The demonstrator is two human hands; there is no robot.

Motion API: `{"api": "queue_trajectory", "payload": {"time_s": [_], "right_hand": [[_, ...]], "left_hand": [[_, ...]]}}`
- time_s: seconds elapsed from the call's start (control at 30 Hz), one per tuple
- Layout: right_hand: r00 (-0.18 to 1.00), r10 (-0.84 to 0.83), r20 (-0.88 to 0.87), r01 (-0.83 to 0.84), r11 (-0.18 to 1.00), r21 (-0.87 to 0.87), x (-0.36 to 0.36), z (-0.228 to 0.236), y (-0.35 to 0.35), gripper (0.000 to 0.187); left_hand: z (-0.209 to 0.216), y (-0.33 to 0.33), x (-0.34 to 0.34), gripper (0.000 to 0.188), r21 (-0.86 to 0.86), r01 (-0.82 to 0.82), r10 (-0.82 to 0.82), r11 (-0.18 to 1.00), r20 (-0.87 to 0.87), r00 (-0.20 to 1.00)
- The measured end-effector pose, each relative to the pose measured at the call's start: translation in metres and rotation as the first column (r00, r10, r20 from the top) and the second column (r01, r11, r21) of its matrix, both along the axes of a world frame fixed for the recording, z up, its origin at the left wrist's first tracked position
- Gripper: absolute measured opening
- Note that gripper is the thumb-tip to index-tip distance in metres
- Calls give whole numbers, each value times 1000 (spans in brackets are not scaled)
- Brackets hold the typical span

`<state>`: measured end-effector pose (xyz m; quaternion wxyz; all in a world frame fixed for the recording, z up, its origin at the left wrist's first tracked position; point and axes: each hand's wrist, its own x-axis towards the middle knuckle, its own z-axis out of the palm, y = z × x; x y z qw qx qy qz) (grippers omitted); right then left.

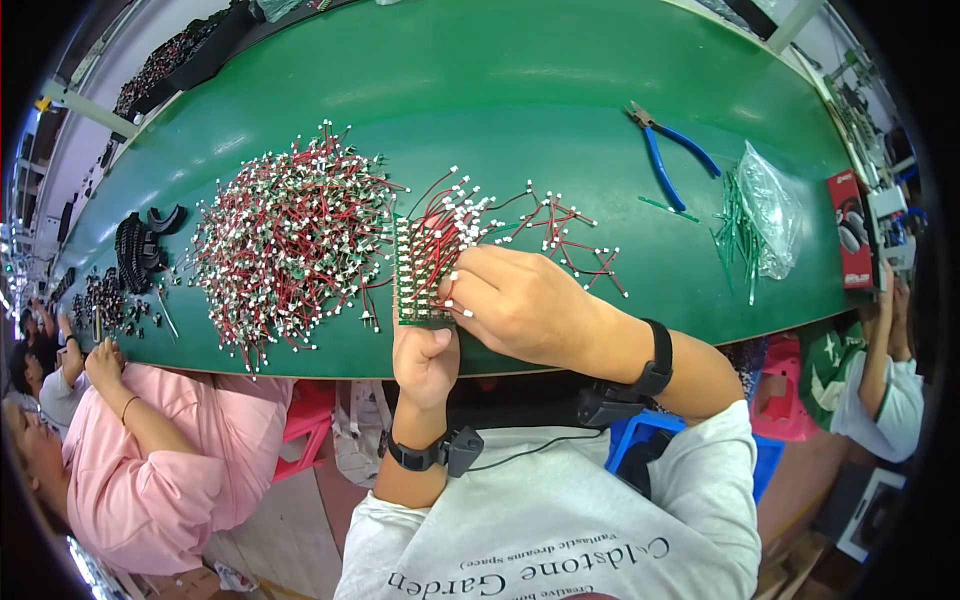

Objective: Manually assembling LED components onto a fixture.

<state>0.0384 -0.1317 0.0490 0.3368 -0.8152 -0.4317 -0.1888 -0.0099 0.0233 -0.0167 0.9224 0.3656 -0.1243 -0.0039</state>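
At the near edge of the table, my left hand [427, 368] grips the lower end of a green circuit board panel [404, 272], held upright with rows of small white parts. Red wires with white plugs [452, 212] fan out from its upper right side. My right hand [525, 305] is closed at the panel's right side, thumb and fingers pinched among the wires, with white plugs showing beside the fingertips. Exactly which wire they pinch is partly hidden. Left of the panel lies a large heap of wired small boards [290, 235]. A few loose red wires with white plugs [560, 222] lie to the right.
Blue-handled cutting pliers [660, 150] lie at the back right, near green strips [738, 225], a clear plastic bag [772, 215] and a red box [850, 230]. Black parts [135, 250] lie at the left. A person in pink [170, 450] sits at the left; another sits at far right.
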Motion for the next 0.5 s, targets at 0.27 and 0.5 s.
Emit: {"api": "queue_trajectory", "payload": {"time_s": [0.27, 0.5], "right_hand": [[998, -52, 24, 52, 998, -29, -3, -1, 7, 17], [1000, -6, 0, 6, 999, 40, 0, -4, 6, 19]], "left_hand": [[4, -3, -2, 45, 29, -54, 56, 998, -57, 997], [6, -5, -1, 46, 2, -73, 73, 997, -82, 994]]}}
